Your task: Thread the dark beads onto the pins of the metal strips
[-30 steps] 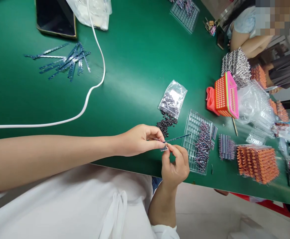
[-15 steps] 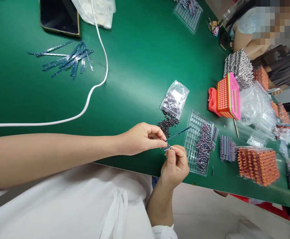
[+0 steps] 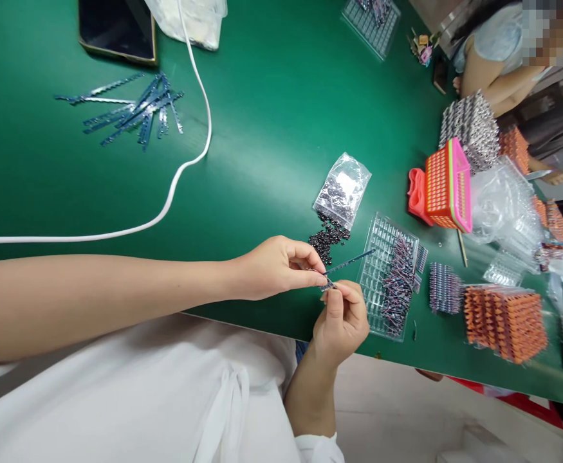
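My left hand (image 3: 284, 267) pinches a thin dark blue strip (image 3: 353, 260) between thumb and fingertips; its free end sticks out over the clear tray. My right hand (image 3: 341, 321) is closed at the strip's lower end, thumb against index finger, on a small part too tiny to make out. The fingertips of both hands nearly meet. Just behind them lie loose dark beads (image 3: 327, 241), spilling from a clear zip bag (image 3: 343, 190). The compartmented clear tray (image 3: 372, 276) right of my hands bears a heap of thin purplish-blue pieces (image 3: 399, 283).
More blue strips (image 3: 141, 112) lie at upper left, below a phone (image 3: 117, 29) and near a white cable (image 3: 172, 193). At right are a pink and orange basket (image 3: 448, 186), orange stacks (image 3: 506, 321) and a purplish stack (image 3: 445, 288). Another person's arm (image 3: 503, 87) rests at upper right.
The objects at right appear slightly farther right as the view shifts. Both hands keep nearly the same pose, with the strip still between them.
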Action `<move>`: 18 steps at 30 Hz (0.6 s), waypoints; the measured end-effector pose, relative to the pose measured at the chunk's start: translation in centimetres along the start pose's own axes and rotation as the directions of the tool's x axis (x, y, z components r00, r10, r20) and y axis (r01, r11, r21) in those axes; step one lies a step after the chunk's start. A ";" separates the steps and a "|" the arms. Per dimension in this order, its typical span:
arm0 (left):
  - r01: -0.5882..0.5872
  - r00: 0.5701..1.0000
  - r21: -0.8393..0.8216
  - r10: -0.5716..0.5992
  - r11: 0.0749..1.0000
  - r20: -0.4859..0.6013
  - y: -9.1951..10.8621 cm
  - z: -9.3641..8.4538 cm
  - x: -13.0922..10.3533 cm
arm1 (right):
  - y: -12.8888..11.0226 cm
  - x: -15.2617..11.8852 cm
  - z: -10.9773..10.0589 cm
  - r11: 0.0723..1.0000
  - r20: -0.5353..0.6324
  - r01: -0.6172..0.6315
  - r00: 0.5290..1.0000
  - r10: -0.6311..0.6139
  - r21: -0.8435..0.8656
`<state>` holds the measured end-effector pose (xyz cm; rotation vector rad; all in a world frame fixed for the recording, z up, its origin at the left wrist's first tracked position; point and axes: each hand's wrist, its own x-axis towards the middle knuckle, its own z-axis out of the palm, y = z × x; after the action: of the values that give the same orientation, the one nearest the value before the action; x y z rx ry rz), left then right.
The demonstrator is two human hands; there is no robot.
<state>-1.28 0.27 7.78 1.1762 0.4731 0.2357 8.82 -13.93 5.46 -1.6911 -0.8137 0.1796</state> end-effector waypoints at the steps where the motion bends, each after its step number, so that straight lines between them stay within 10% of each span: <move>1: -0.002 1.000 0.006 0.002 1.000 -0.001 0.0 0.0 0.0 | 0.0 0.0 0.0 1.000 0.002 0.000 1.000 0.000 -0.004; 18: -0.056 0.998 0.247 0.048 0.967 0.040 0.6 -0.4 -0.1 | 0.4 0.0 -0.3 0.999 0.025 0.019 0.999 -0.020 0.037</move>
<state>-1.47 0.78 8.22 1.4364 0.4516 0.2056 9.18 -14.16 5.15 -1.6489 -0.8410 0.2019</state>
